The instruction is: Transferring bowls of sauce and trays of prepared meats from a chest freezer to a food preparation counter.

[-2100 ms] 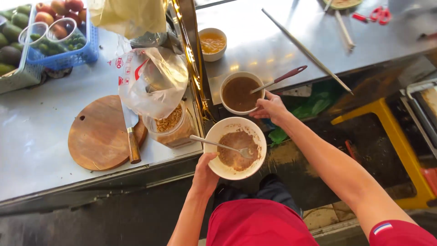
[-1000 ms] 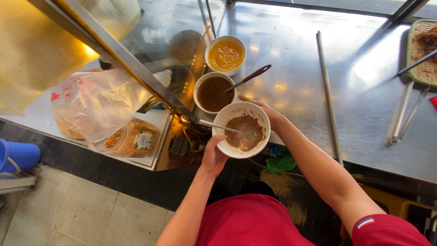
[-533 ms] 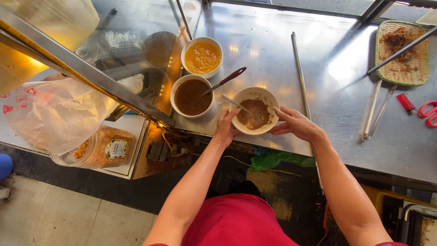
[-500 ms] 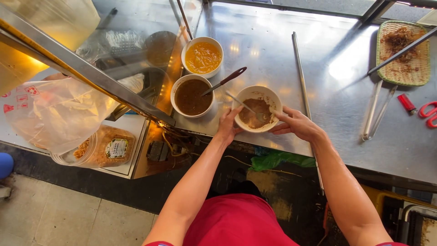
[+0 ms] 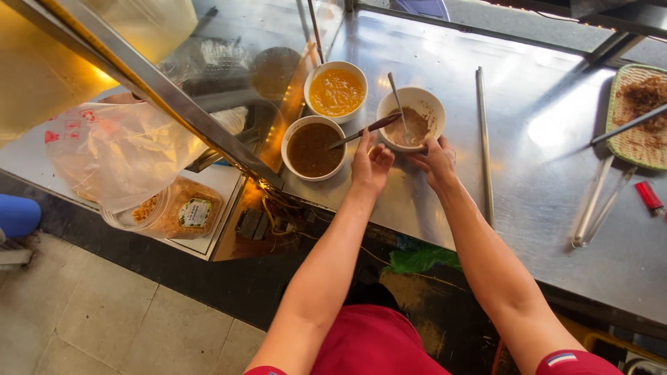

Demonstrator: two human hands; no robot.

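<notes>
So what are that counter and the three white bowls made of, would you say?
The counter looks like stainless steel: grey, brushed, with bright glare and blurred reflections. The bowls look like glazed ceramic or melamine: smooth, glossy white, thick rims. The pictures cannot settle which.

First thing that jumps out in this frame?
Three white bowls cluster at the near-left end of the steel counter: an orange sauce bowl, a dark brown sauce bowl with a dark-handled spoon, and a bowl of brown paste with a metal spoon. The left hand and right hand sit at that last bowl's near edge. A woven tray lies far right.
</notes>
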